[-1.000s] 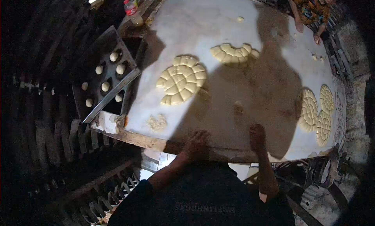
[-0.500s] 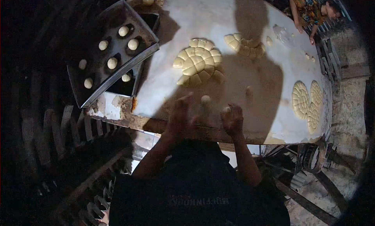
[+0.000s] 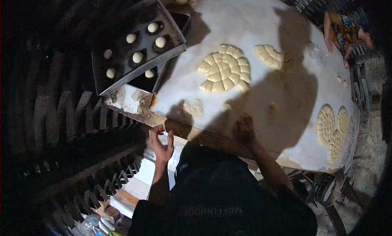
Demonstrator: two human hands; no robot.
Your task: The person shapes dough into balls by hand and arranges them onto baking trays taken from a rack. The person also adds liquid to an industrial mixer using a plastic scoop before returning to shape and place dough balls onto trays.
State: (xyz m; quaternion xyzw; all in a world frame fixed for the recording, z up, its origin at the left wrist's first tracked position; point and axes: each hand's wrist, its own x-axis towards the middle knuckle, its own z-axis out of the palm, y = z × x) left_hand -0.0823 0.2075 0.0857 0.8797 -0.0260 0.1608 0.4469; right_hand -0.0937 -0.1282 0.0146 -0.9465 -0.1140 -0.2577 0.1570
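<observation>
On the near side of the big cut dough [image 3: 225, 70], a small dough lump [image 3: 226, 107] was left on the table [image 3: 228, 15]. Nearer still from the big cut dough, the right hand [image 3: 245, 130] was held in dark shadow, so its grip could not be told. To its near left, the left hand [image 3: 162, 144] was held half open, with nothing seen in it. To its left, dough balls [image 3: 137, 57] were held in a tray [image 3: 143, 70].
</observation>
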